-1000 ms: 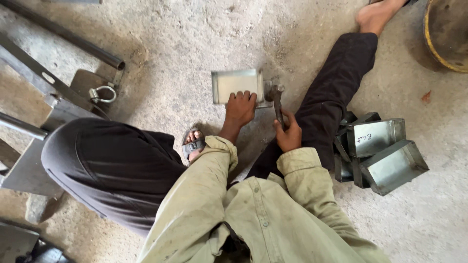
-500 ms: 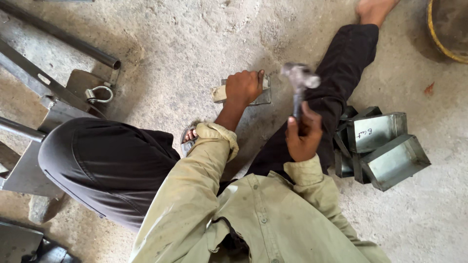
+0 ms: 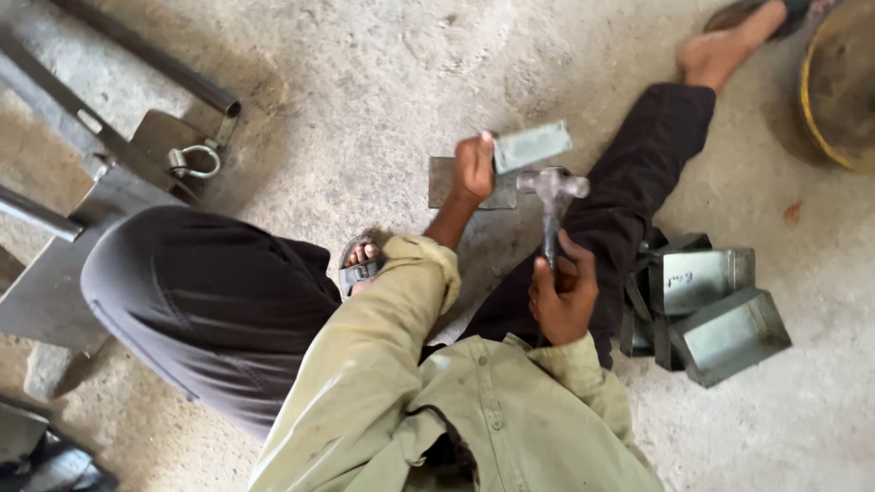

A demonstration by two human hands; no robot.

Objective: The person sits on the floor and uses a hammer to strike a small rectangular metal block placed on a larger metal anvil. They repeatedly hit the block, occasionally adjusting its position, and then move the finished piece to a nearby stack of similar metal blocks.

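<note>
I sit on a concrete floor with my legs spread. My left hand [image 3: 475, 168] grips a small folded sheet-metal piece [image 3: 533, 146] and holds it tilted over a flat grey metal plate [image 3: 445, 182] on the floor. My right hand [image 3: 565, 293] is closed around the handle of a hammer [image 3: 552, 189], whose metal head hangs just below the sheet-metal piece, close to it.
Several finished sheet-metal trays [image 3: 706, 305] are piled by my right leg. A steel frame with tubes and a ring shackle [image 3: 195, 162] lies at the left. The rim of a round yellow-edged basin [image 3: 834, 87] shows at the top right. My sandalled foot [image 3: 361, 264] is tucked in near my left knee.
The sheet-metal piece has been lifted off the plate and tipped up by my left hand. The hammer rose from low beside my leg and now has its head by the piece.
</note>
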